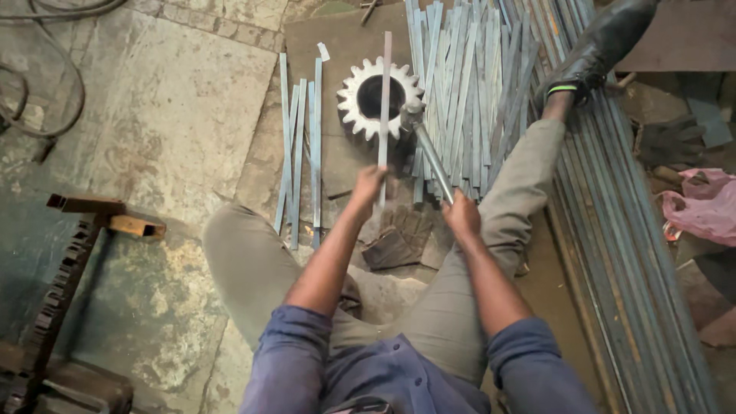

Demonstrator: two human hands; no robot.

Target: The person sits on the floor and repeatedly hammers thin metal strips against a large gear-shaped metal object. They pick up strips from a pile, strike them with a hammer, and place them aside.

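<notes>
I sit on the floor with my legs spread. My left hand (368,184) grips the near end of a long flat metal strip (385,92) that lies across a large toothed gear wheel (368,98). My right hand (462,215) holds the handle of a hammer (426,149), whose head hovers near the strip at the gear's right edge. A worn glove (399,238) lies on the floor between my hands.
Several flat strips (303,146) lie left of the gear. A big pile of strips (468,84) lies to its right, with long rods (621,230) beyond my right leg. A metal rack (69,253) stands at left, cables (46,84) at top left, pink bag (705,203) at right.
</notes>
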